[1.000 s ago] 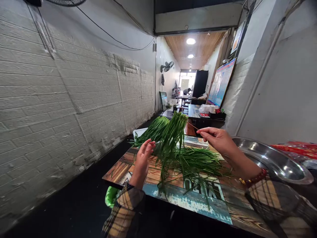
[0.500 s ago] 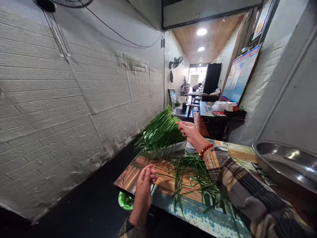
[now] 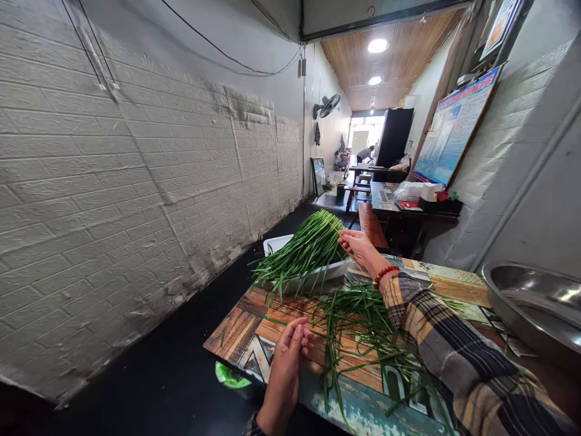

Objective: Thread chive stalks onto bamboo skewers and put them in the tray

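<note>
A thick bundle of long green garlic chives [image 3: 302,248] lies in a white plastic tray [image 3: 313,280] on the table, pale cut ends toward the right. My right hand [image 3: 358,245], with a red bead bracelet, is closed in a pinch beside those ends; a thin pale chive stalk [image 3: 334,228] sticks out from its fingertips. Loose chives [image 3: 358,321] are spread over the tabletop beneath my right forearm. Low over the near side, my left hand [image 3: 288,357] has its fingers curled together; what they hold, if anything, I cannot make out. A thin green blade shows just beyond them.
The patterned wooden table [image 3: 240,321] has its left edge near my left hand. Below that edge is a bin with a green bag [image 3: 231,375]. A large steel basin [image 3: 535,303] stands at the right. A brick-patterned wall [image 3: 181,175] runs along the left. Farther back, a person [image 3: 364,154] bends over.
The view has shifted, showing more of the white tray. My right hand stays by the chives' cut ends, and a pale stalk now shows in its fingers. My left hand has moved slightly right.
</note>
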`<state>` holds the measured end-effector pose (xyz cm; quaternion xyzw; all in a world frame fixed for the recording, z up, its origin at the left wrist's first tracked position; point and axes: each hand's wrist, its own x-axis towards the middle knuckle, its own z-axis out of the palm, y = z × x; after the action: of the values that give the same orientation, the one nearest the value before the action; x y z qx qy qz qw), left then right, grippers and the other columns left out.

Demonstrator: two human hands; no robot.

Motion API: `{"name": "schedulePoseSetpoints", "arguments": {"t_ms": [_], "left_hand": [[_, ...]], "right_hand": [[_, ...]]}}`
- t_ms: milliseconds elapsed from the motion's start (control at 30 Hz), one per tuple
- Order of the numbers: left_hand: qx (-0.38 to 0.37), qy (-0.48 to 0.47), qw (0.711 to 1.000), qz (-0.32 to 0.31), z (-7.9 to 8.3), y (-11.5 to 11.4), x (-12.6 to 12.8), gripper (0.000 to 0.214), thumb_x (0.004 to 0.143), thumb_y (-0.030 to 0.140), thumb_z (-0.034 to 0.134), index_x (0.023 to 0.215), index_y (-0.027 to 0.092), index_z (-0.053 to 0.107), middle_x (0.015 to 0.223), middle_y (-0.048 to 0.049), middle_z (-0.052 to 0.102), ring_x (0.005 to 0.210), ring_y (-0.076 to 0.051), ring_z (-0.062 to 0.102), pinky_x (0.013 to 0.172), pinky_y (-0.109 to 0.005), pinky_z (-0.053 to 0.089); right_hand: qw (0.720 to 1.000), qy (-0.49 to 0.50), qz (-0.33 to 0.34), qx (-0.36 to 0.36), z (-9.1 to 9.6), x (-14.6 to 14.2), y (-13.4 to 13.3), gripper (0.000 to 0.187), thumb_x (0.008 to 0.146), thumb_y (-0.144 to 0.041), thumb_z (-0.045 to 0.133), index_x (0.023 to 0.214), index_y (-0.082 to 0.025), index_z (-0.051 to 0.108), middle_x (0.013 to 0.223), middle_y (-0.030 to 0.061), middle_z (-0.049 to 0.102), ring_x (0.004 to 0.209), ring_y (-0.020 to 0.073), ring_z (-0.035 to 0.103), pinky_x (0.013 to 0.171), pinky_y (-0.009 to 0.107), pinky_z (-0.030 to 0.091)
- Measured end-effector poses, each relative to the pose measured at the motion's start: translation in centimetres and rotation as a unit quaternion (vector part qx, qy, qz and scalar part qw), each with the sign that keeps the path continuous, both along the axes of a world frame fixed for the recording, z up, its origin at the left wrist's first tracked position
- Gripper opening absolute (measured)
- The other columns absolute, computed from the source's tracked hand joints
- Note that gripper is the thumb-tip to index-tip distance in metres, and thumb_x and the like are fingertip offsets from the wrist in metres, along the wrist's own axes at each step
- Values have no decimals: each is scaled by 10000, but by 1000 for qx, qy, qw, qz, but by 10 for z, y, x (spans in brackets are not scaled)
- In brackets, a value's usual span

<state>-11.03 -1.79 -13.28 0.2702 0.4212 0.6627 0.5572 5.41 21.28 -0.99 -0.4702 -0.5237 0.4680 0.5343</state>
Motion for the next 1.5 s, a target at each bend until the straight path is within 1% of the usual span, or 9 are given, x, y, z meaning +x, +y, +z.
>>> {"name": "schedulePoseSetpoints", "arguments": {"t_ms": [167,333,500,733,933,1133,1267,1400,1500], "left_hand": [[-8,7,1000,-20,-1,-5,7,477,683,496,758,1016,173,645,767,-16,618,614,-76,537,547,-173,428],[-10,31,999,-31,1,-7,11,522,647,519,771,995,152,641,734,-15,629,585,-73,531,522,-174,403],[-17,61,996,-64,8,-12,33,585,573,539,799,976,143,647,694,-12,635,580,-99,548,518,-196,414],[-15,140,979,-149,10,-13,90,610,566,549,801,1013,155,669,725,-23,649,637,-133,557,593,-235,463],[30,274,901,-336,27,-29,139,438,631,504,767,928,184,724,734,-41,672,690,-181,595,682,-271,482],[60,388,825,-406,28,-8,185,303,536,387,817,789,234,754,851,-71,733,850,-273,650,774,-334,516],[160,468,791,-360,21,29,216,297,597,409,766,827,221,754,860,-79,708,820,-247,642,799,-355,512],[208,462,822,-262,16,60,235,380,578,417,767,888,200,734,962,-92,677,917,-243,629,872,-371,491],[187,449,846,-219,15,58,239,385,627,433,736,929,195,720,969,-88,676,880,-235,627,813,-355,499]], "right_hand": [[998,-51,4,46,4,21,-5,225,772,-245,650,963,-128,666,742,30,698,584,94,595,508,178,437],[992,-91,-44,80,-3,82,-45,302,791,-338,619,1008,-130,656,871,75,714,771,158,638,717,291,487],[986,-137,-71,61,-35,148,-138,373,841,-391,536,1099,-139,632,923,75,718,760,150,644,655,266,482],[966,-254,-30,26,-93,204,-274,262,874,-278,525,1015,-146,702,861,65,736,738,166,658,689,287,493],[928,-370,6,53,-101,278,-348,237,902,-250,534,1005,-195,740,934,62,724,844,186,646,750,286,465],[915,-389,44,96,-110,299,-331,211,895,-250,566,987,-210,752,902,50,730,825,172,657,759,266,469],[897,-413,-45,153,-118,292,-290,148,811,-206,675,940,-227,744,941,32,729,919,182,651,843,278,458],[895,-394,-157,142,-117,313,-273,211,872,-169,578,1043,-180,701,1086,93,691,1039,196,614,906,308,447],[883,-387,-238,117,-116,354,-291,223,904,-194,509,1023,-195,698,1052,77,694,984,180,631,879,294,462]]}}
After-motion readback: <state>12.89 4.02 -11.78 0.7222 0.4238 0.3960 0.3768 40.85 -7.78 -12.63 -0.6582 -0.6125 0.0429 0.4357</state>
